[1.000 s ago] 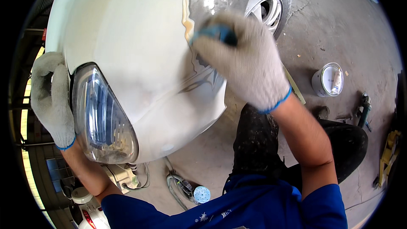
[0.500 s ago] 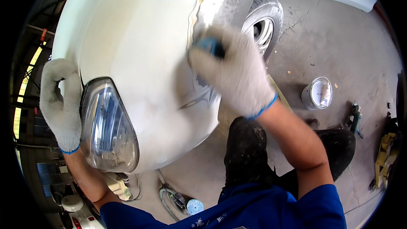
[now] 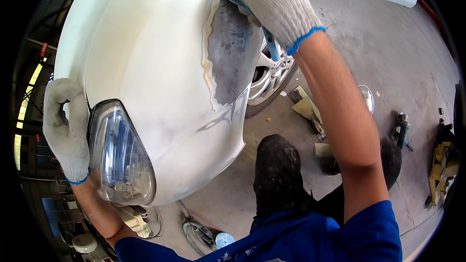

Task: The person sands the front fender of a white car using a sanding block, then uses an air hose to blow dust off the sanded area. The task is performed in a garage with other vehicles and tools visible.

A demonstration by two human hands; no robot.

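Right hand (image 3: 274,2), gloved in grey knit with a blue cuff, curled tight around a blue sanding block (image 3: 268,39), pressed against the white car fender (image 3: 145,53) at the top edge of a dull grey sanded patch (image 3: 235,48). Block mostly hidden under the glove, only its blue lower end showing below the fingers. Left hand (image 3: 65,126), in the same kind of glove, laid flat and open against the front corner of the fender, just beside the clear headlight (image 3: 119,155), fingers spread upward, holding nothing. Hands well apart, one at each end of the panel. Behind the sanded patch, a silver alloy wheel (image 3: 269,75) partly covered by the fender. On the concrete floor (image 3: 388,43): a round metal tin (image 3: 367,98) behind the right forearm, a pale scraper-like tool (image 3: 306,109) near the wheel, a power tool (image 3: 402,127) farther right. Under the headlight, a sander with a pale blue disc (image 3: 223,239) among hoses. Dark trousers and blue shirt at the lower edge.
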